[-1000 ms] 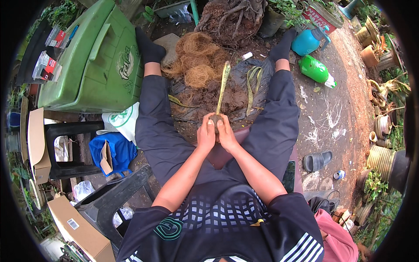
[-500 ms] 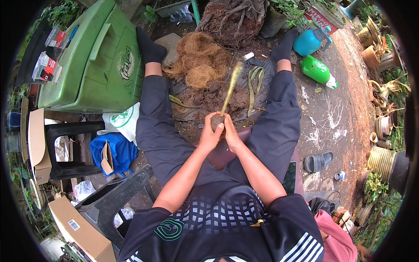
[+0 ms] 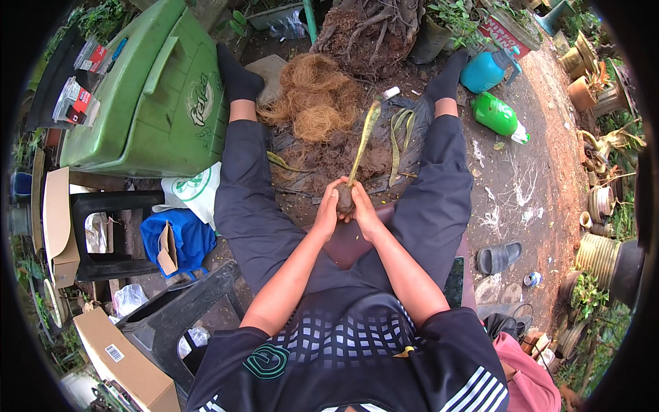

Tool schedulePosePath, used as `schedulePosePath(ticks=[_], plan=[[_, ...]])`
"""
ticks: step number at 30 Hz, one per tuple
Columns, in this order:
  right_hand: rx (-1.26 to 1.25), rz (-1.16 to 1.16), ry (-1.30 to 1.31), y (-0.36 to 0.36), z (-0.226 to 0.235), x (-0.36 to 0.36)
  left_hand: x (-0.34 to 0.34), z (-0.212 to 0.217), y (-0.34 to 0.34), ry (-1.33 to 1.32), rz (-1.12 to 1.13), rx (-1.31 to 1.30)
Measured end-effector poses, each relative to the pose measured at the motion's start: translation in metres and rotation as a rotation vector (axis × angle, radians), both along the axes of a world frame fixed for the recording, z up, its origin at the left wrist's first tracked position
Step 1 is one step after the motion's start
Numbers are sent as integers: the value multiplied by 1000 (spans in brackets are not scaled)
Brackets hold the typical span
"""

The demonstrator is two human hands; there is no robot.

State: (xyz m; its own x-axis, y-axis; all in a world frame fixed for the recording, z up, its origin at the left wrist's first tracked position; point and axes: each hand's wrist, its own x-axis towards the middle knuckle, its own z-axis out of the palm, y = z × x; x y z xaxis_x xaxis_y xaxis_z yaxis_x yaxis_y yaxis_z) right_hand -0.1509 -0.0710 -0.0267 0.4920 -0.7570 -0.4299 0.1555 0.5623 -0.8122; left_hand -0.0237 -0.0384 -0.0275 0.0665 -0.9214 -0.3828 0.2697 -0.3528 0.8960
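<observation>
The small plant [image 3: 357, 154] stands between your knees, its brown root ball [image 3: 344, 198] pressed between your 2 palms and its single pale yellow-green leaf rising up and slightly right, away from you. Your left hand [image 3: 327, 211] curls around the ball's left side, fingers closed on it; your right hand [image 3: 364, 211] mirrors it on the right, so both hands cup and squeeze the same lump with fingertips meeting near the top. The ball sits just above the dark soil pile [image 3: 329, 161] on the black sheet [image 3: 405, 137], not touching it as far as you can see.

Compared with 0.5 s ago, your grip looks unchanged and the leaf leans at much the same tilt; 1 s ago it stood closer to upright.

Beyond the soil lies the coconut fibre heap [image 3: 312, 99]. The green bin [image 3: 147, 96] lies on your left, the green bottle [image 3: 500, 115] to your right.
</observation>
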Motion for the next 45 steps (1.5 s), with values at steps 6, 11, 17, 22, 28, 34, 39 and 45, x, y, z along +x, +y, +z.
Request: schedulePosePath(ticks=[6,11,17,22,28,34,39,45], plan=[[-58,29,71,1,-6,1,8,1,0,286,-43,50],[-70,57,-22,0,3,-7,17,0,0,400,-154,32],[-98,99,43,4,18,-12,24,5,0,397,-224,57],[-150,104,11,5,19,-11,25,7,0,405,-223,75],[-193,139,54,5,17,-12,30,4,0,412,-260,108],[-319,169,260,1,9,-16,26,3,0,350,-215,171],[-545,103,374,0,11,-9,13,8,3,293,-102,151],[-685,-21,515,-2,23,2,-1,-1,-1,54,95,108]])
